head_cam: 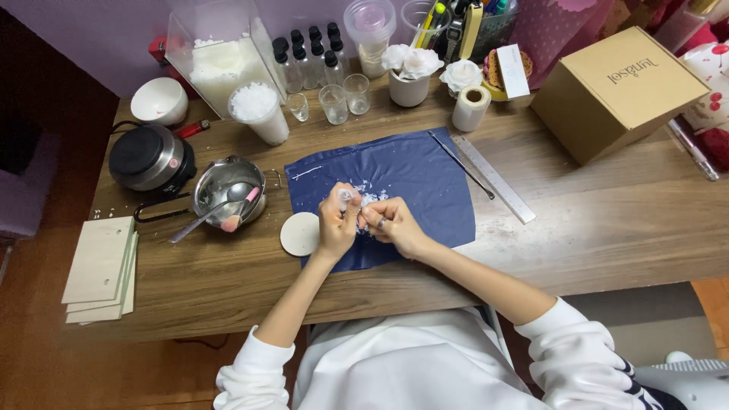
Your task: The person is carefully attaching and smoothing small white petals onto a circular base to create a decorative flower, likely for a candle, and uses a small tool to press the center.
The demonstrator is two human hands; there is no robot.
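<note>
Both hands meet over the dark blue sheet (395,186) at the middle of the tabletop (607,228): the left hand (336,220) has its grip closed on a small, pale, translucent piece (345,196), pinched at the fingertips, and the right hand (391,222) curls in tight beside it, fingers touching the same piece, a ring on one finger. White flakes (370,196) lie scattered on the sheet just above the hands. Sweeping from the left: a stack of pale boards (99,266), one black hot plate (148,157), one white bowl (159,100), one steel pot (228,186) with a spoon in it, one white disc (300,234). Behind stand a clear bin of white flakes (220,64) and three small glasses (334,102). Then one metal ruler (493,178), one tape roll (471,108), and far right a plain brown cardboard box (619,91), square, dark print on its lid.
</note>
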